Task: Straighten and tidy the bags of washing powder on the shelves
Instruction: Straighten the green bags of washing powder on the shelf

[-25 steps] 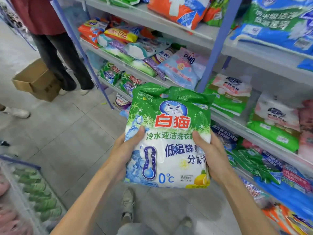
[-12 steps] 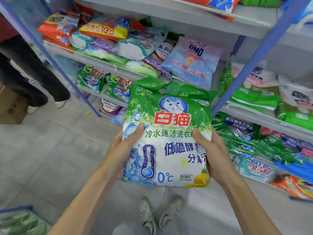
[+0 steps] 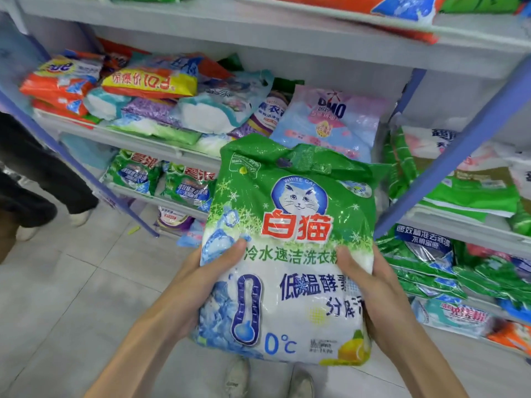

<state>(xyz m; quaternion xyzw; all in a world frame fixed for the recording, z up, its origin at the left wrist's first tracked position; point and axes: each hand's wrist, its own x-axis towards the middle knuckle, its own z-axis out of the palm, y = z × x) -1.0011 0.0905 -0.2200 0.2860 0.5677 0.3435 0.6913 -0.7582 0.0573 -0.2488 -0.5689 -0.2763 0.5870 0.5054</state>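
**While both hands grip the White Cat bag**

As you face the shelves, you hold the White Cat bag upright in front of them, clear of every shelf. Its green-and-white label reads "WHITE CAT" over a cat's face, with red "白猫" below. Under that come "冷水速洁洗衣", a blue thermometer and "0°C". Your left hand clasps the left edge, thumb laid across the front and fingers curled out of sight behind. Your right hand grips the right edge the same way. Behind the bag's top, a pale blue-and-pink OMO bag leans on the middle shelf. A yellow bag lies on the heap to its left, printing upside down.
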